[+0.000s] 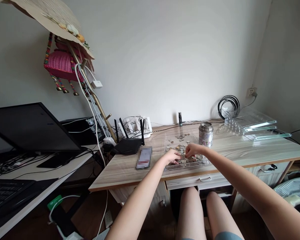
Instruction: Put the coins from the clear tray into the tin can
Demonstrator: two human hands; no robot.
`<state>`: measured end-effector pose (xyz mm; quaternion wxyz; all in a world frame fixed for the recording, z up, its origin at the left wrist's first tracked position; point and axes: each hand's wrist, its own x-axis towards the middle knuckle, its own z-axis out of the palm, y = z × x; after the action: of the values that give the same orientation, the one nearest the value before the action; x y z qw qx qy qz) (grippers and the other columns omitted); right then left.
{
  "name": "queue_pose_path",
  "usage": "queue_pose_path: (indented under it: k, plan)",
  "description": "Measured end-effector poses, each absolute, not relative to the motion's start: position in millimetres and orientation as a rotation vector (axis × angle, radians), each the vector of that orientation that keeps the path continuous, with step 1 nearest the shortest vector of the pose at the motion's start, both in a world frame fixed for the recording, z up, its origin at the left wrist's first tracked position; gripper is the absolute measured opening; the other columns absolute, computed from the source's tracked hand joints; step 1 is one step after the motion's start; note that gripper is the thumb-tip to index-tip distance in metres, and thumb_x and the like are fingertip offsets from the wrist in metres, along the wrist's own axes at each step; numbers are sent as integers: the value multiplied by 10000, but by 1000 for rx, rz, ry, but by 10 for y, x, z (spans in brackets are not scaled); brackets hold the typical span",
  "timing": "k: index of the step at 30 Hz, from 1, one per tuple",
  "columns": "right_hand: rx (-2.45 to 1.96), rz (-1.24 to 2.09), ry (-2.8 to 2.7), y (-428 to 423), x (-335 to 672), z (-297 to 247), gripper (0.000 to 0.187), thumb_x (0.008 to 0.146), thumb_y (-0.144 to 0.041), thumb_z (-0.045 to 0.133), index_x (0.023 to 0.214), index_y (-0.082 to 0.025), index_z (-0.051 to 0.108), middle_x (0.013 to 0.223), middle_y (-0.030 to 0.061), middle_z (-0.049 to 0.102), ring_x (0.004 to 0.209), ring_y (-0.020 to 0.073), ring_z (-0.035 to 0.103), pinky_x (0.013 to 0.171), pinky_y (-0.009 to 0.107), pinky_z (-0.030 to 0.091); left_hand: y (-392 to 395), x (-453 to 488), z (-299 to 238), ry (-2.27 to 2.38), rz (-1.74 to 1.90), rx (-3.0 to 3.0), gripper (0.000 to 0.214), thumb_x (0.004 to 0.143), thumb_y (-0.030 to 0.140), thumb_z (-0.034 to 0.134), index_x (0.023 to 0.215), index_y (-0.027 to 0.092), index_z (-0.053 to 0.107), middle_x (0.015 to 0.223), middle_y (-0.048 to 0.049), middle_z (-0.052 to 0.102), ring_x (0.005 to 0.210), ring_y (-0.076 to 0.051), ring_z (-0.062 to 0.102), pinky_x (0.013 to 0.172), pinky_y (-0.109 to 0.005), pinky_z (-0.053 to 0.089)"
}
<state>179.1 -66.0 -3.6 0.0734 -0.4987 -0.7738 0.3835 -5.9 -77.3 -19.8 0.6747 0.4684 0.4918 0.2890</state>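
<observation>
A clear plastic tray [168, 140] lies on the wooden desk [235, 150] and holds several coins [180, 136], most piled at its near side. My left hand [172, 156] rests in the pile with fingers curled over the coins. My right hand [193, 150] hovers just right of it, fingertips pinched together above the pile; what they hold is too small to make out. A patterned tin can [205, 134] with a slotted lid stands just behind the tray's right corner.
A phone [143, 158] lies left of the tray, beside a black router [128, 144] and a white power strip [137, 126]. Clear acrylic trays [255, 125] and a coiled black cable [228, 106] sit at the far right. A monitor [30, 128] stands on the left desk.
</observation>
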Motion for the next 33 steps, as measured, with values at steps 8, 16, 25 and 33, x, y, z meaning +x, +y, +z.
queue_pose_path:
  k: [8, 16, 25, 33]
  plan:
    - [-1236, 1138, -2033, -470, 1597, 301, 362, 626, -468, 565, 734, -123, 547, 610, 12, 554, 469, 43, 433, 438, 163, 367, -628, 68, -166, 917, 865, 622, 129, 765, 142, 428, 650, 110, 476, 555, -22, 491, 417, -45, 459, 308, -103, 308]
    - [-1512, 791, -2111, -467, 1359, 366, 350, 720, -437, 475, 887, -142, 564, 781, 63, 611, 657, 114, 562, 531, 187, 421, -547, 164, -145, 739, 984, 351, 234, 794, 221, 361, 573, 146, 379, 507, 11, 401, 336, -12, 309, 275, -99, 178]
    - [-1742, 928, -2511, -777, 1426, -26, 686, 383, -352, 731, 1014, -188, 519, 930, 83, 593, 485, 128, 563, 439, 234, 434, -465, -81, -148, 653, 1182, 219, 213, 791, 152, 279, 616, 146, 399, 523, 16, 381, 339, -14, 299, 289, -107, 204]
    - [-1727, 1016, -2650, -722, 1383, 13, 437, 425, -321, 710, 808, -140, 603, 704, 50, 618, 542, 159, 579, 490, 250, 454, -406, -46, -230, 693, 1175, 263, 126, 740, 91, 327, 674, 141, 423, 525, 15, 397, 351, -26, 323, 291, -115, 199]
